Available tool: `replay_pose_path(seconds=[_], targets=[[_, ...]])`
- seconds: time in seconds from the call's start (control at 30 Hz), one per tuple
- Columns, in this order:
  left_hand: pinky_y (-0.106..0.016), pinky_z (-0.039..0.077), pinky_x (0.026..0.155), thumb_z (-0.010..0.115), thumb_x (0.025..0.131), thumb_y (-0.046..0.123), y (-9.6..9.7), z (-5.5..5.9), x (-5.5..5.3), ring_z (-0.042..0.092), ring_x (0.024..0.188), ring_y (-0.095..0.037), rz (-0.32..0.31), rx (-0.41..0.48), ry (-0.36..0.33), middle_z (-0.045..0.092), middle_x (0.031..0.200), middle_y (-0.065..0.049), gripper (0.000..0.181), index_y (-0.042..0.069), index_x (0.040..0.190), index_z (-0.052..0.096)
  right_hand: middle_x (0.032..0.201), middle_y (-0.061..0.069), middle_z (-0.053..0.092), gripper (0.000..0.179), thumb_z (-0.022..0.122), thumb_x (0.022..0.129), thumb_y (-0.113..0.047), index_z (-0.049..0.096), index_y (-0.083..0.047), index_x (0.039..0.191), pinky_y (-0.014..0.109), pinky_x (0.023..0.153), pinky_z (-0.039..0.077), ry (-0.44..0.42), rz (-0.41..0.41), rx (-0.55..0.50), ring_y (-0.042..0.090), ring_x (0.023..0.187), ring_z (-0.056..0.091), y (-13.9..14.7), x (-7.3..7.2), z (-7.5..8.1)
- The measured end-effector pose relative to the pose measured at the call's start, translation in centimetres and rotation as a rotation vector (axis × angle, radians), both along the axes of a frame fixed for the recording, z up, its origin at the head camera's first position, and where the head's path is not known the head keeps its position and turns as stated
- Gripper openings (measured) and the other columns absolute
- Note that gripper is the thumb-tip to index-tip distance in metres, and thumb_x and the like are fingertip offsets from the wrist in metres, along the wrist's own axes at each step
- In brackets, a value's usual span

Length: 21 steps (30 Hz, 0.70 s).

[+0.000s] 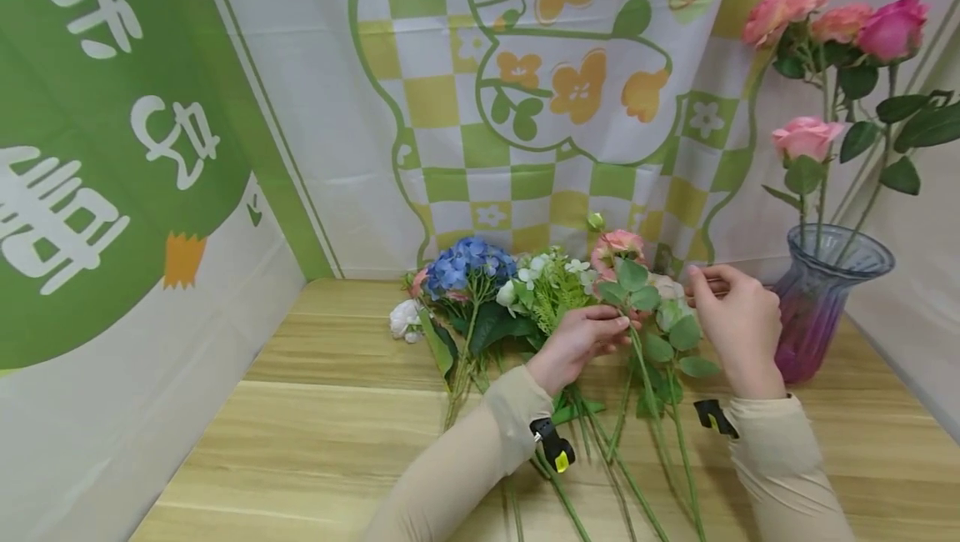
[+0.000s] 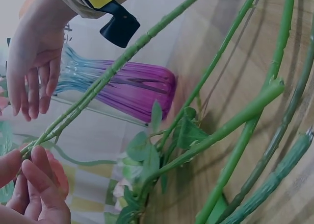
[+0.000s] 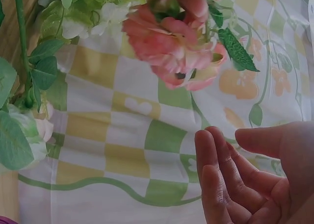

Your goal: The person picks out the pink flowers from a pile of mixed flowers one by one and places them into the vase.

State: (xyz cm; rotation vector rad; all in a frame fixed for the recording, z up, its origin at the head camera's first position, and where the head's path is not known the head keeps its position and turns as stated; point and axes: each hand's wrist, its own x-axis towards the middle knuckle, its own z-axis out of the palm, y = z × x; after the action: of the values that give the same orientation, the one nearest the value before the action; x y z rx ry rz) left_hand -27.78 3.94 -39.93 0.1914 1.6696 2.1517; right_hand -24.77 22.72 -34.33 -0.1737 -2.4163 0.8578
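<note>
Head view: far left of the grip of the left hand (image 1: 583, 342), we see a green panel (image 1: 176, 33) with white lettering. Nearer, on the table (image 1: 300, 434) and well left of the grip, lies a white flower (image 1: 406, 320). Next comes a blue flower (image 1: 470, 265), then white-and-green sprays (image 1: 553, 296) just beside the fingers. At the grip itself we find the left hand pinching the stem (image 2: 131, 51) of a pink flower (image 1: 622, 247) between thumb and fingers, with the bloom just beyond them. Behind the grip hangs a patterned cloth (image 1: 450, 142). Below it, loose stems (image 1: 687, 459) run toward the near side of the table. To the right of the grip, between the two hands, we see a leafy spray (image 1: 684, 332).

Farther right is the right hand (image 1: 738, 325); in the right wrist view we see its fingers loosely bent, the thumb apart from them, and nothing held. Just right of that hand, and partly behind it, stands a vase (image 1: 813, 308), blue above and purple below, with roses (image 1: 807, 138) upright in it, their blooms higher than the grip.
</note>
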Motion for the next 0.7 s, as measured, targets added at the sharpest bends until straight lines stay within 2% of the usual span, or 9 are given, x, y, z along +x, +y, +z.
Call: replay_pose_path(seconds=[0.13, 0.2, 0.37, 0.4, 0.5, 0.6, 0.7], targets=[[-0.021, 0.050, 0.063, 0.065, 0.089, 0.013, -0.4, 0.5, 0.1, 0.067, 0.079, -0.012, 0.042, 0.031, 0.006, 0.073, 0.098, -0.004, 0.017, 0.009, 0.105, 0.069, 0.083, 0.005, 0.074, 0.049, 0.045, 0.093, -0.056, 0.072, -0.016, 0.100, 0.032, 0.047, 0.043, 0.002, 0.013, -0.002, 0.018, 0.061, 0.063, -0.2, 0.1, 0.0], [-0.020, 0.049, 0.058, 0.067, 0.088, 0.015, -0.6, 0.6, 0.2, 0.067, 0.079, -0.012, 0.063, 0.013, 0.030, 0.073, 0.097, -0.004, 0.018, 0.010, 0.105, 0.069, 0.083, 0.006, 0.074, 0.049, 0.046, 0.093, -0.056, 0.071, -0.015, 0.100, 0.030, 0.045, 0.043, 0.006, 0.032, -0.004, 0.013, 0.059, 0.062, -0.4, 0.1, 0.0], [-0.022, 0.041, 0.048, 0.069, 0.087, 0.021, -1.4, 0.8, 0.3, 0.068, 0.077, -0.012, 0.113, -0.032, 0.106, 0.073, 0.094, -0.004, 0.020, 0.014, 0.105, 0.071, 0.081, 0.008, 0.074, 0.045, 0.050, 0.093, -0.051, 0.072, -0.012, 0.099, 0.027, 0.043, 0.042, 0.041, 0.080, 0.004, 0.018, 0.063, 0.066, -1.0, 0.2, -0.2], [-0.022, 0.042, 0.048, 0.069, 0.087, 0.021, -1.5, 0.8, 0.3, 0.068, 0.077, -0.012, 0.123, -0.032, 0.115, 0.073, 0.093, -0.003, 0.020, 0.014, 0.105, 0.071, 0.081, 0.008, 0.074, 0.045, 0.051, 0.093, -0.051, 0.072, -0.011, 0.098, 0.026, 0.044, 0.042, 0.052, 0.086, 0.008, 0.019, 0.063, 0.067, -1.1, 0.2, -0.3], [-0.025, 0.051, 0.061, 0.069, 0.087, 0.018, -1.9, 1.1, 0.4, 0.069, 0.079, -0.013, 0.143, -0.003, 0.130, 0.072, 0.094, -0.004, 0.020, 0.011, 0.105, 0.070, 0.079, 0.007, 0.074, 0.042, 0.053, 0.093, -0.048, 0.072, -0.011, 0.096, 0.025, 0.045, 0.043, 0.072, 0.105, 0.019, 0.021, 0.063, 0.067, -1.4, 0.2, -0.4], [-0.026, 0.053, 0.067, 0.069, 0.087, 0.016, -2.3, 1.4, 0.6, 0.069, 0.077, -0.012, 0.153, 0.019, 0.131, 0.072, 0.094, -0.004, 0.020, 0.009, 0.105, 0.070, 0.078, 0.007, 0.073, 0.038, 0.055, 0.093, -0.044, 0.072, -0.010, 0.095, 0.025, 0.048, 0.045, 0.085, 0.123, 0.025, 0.021, 0.064, 0.067, -1.8, 0.2, -0.4], [-0.027, 0.050, 0.060, 0.068, 0.087, 0.017, -2.7, 1.8, 0.9, 0.068, 0.074, -0.010, 0.153, 0.014, 0.154, 0.072, 0.092, -0.003, 0.020, 0.008, 0.104, 0.070, 0.078, 0.007, 0.073, 0.037, 0.056, 0.093, -0.042, 0.073, -0.009, 0.094, 0.027, 0.051, 0.048, 0.094, 0.143, 0.031, 0.022, 0.065, 0.068, -2.2, 0.2, -0.4]])
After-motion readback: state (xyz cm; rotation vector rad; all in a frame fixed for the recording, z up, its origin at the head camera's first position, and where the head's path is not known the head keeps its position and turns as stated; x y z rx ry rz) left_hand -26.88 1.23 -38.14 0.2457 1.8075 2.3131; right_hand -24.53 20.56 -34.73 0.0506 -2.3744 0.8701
